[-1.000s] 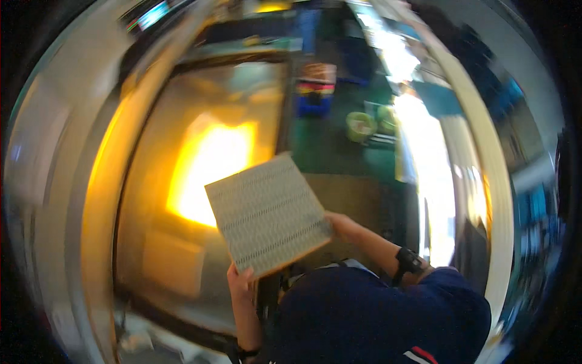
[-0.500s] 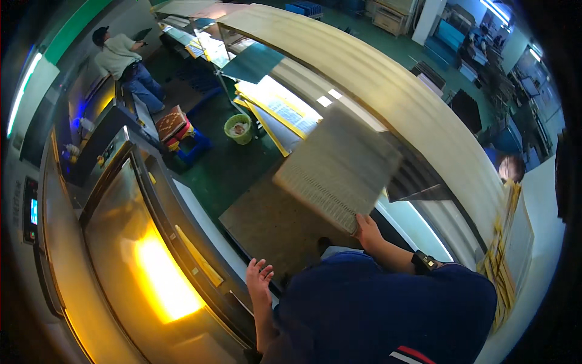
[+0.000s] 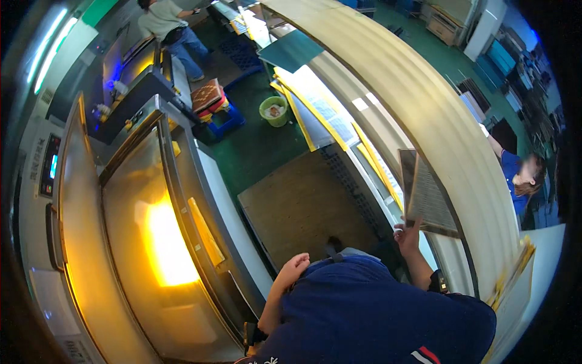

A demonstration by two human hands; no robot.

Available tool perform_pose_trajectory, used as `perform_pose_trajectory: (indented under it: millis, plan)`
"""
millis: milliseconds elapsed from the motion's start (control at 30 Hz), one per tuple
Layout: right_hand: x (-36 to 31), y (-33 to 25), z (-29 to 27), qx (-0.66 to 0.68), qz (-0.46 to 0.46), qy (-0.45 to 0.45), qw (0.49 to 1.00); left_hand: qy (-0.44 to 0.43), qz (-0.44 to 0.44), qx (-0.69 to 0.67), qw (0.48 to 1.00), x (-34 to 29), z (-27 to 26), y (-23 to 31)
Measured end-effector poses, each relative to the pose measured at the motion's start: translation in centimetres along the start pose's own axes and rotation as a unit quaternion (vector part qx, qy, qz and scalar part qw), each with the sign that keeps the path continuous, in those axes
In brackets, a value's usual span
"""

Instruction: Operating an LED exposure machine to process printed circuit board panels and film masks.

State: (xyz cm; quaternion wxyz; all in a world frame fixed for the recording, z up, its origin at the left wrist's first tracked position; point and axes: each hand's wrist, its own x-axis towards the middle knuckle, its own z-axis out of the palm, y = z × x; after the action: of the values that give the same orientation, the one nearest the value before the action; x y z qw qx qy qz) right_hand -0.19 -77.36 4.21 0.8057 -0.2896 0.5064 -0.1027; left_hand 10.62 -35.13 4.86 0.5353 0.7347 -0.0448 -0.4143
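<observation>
My right hand (image 3: 408, 238) is at the near left corner of a thin grey panel (image 3: 431, 203), its fingers apart beside the panel's edge. The panel leans in under the long cream-coloured cover (image 3: 479, 155) of the bench on my right. Rows of fine marks run across its face. Close to my waist, my left hand (image 3: 293, 269) has its fingers loosely curled together, with nothing visible in them. To my left stands a machine with a glowing yellow glass bed (image 3: 173, 242) and its framed lid (image 3: 82, 230) raised.
Yellow-edged sheets (image 3: 321, 109) and a dark green board (image 3: 292, 51) lie on the bench ahead. A green bin (image 3: 274, 112) and a cushioned blue stool (image 3: 223, 118) stand on the floor. One co-worker (image 3: 173, 30) is at the far left, another (image 3: 521, 176) beyond the cover.
My right hand has moved right, taking the grey panel from over the floor to beneath the cover, and its fingers have loosened. My left hand has come in toward my waist and curled.
</observation>
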Motion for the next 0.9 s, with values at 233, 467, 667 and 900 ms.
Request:
perform_pose_trajectory:
  millis: [233, 467, 667, 900]
  plan:
    - [-2.0, 6.8, 6.4, -0.522, -0.045, -0.360, 0.772, -0.057, -0.107, -0.009, 0.993, -5.3, -2.3, -4.4]
    - [-9.0, 13.7, 22.7, -0.743, 0.015, -0.566, 0.356, 0.058, -0.113, -0.142, 0.982, -12.8, -4.8, -8.3]
    - [-13.3, 21.3, 29.5, -0.553, 0.180, -0.696, 0.420, 0.323, 0.185, -0.396, 0.840, -18.1, -5.4, -8.4]
    - [-20.5, 31.0, 33.2, -0.505, 0.231, -0.663, 0.502, 0.375, 0.402, -0.594, 0.586, -27.5, -8.1, -7.4]
